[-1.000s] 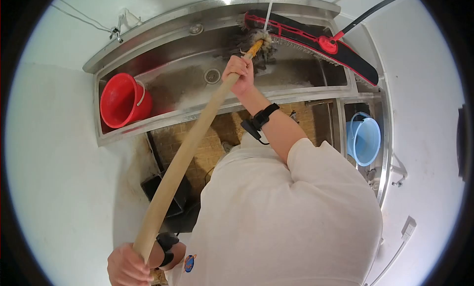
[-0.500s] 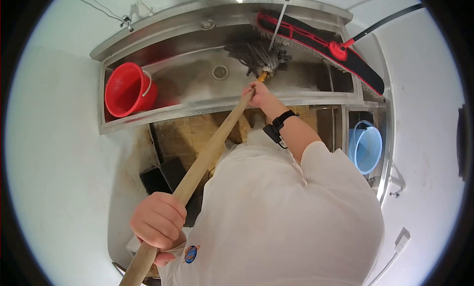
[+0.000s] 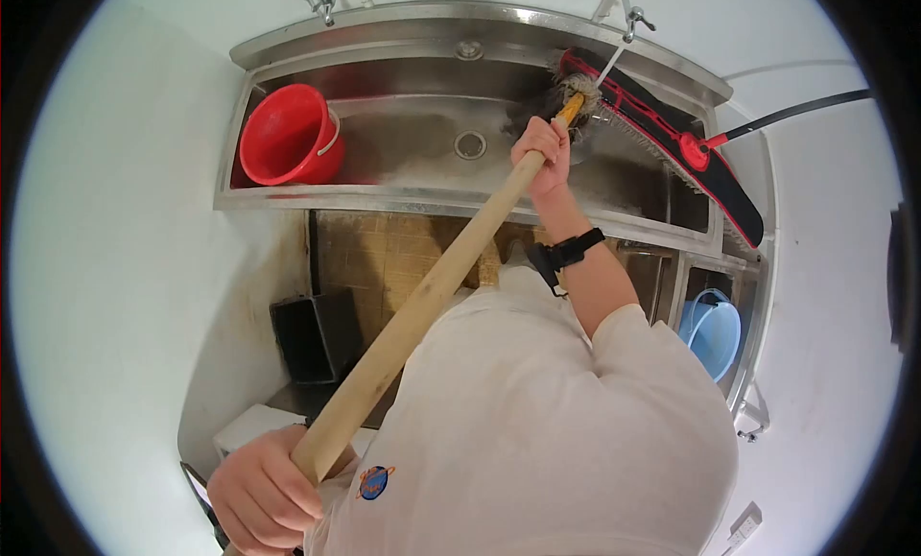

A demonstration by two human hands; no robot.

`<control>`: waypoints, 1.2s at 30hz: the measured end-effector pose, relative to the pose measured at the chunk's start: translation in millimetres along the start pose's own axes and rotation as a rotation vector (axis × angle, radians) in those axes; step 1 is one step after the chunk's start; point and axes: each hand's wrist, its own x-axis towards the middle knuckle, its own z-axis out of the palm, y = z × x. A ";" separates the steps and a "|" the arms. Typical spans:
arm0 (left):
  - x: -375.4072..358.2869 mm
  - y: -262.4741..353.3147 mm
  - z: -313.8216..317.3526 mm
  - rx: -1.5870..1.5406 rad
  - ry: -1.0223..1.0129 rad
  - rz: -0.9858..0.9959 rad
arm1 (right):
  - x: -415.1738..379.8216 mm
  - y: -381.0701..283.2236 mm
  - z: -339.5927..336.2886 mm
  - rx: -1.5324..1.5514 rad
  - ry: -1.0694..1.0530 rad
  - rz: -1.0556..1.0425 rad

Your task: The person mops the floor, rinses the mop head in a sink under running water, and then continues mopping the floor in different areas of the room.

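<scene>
A mop with a long wooden handle (image 3: 422, 307) slants from the lower left up into the metal sink. My left hand (image 3: 264, 489) is wrapped around the handle near its lower end. Higher up, close to the yellow socket, my right hand (image 3: 545, 156) grips the same handle. The mop's strand head (image 3: 578, 88) hangs over the sink's right half, raised beside a wide red-and-black dust mop (image 3: 662, 129). White water (image 3: 609, 65) runs from the right tap (image 3: 633, 23) down at the mop head. Its lower grey strands are dark and partly hidden behind my right hand.
In the long steel sink (image 3: 413, 124) a red bucket (image 3: 288, 139) stands at the left end, with a drain (image 3: 470, 145) near the middle. A light blue bucket (image 3: 712, 335) sits in a side basin at right. A black bin (image 3: 317, 335) is on the tiled floor.
Both hands have shifted the mop; its head has gone up and right under the stream, with the strands now hanging down instead of spread over the sink floor. The camera view has also shifted.
</scene>
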 end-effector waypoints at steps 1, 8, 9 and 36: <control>-1.2 1.4 -0.6 0.019 0.064 0.008 | -1.7 -2.6 -3.1 0.006 0.006 0.001; -5.6 -25.8 -25.3 0.036 -0.260 -0.453 | -39.7 -65.0 -64.5 0.040 0.239 -0.091; -10.7 -34.1 -30.0 0.048 -0.267 -0.439 | -47.0 -74.9 -73.4 0.027 0.337 -0.136; -7.3 33.8 -30.2 0.015 -0.092 -0.205 | -0.9 -6.7 -17.0 -0.055 0.111 -0.059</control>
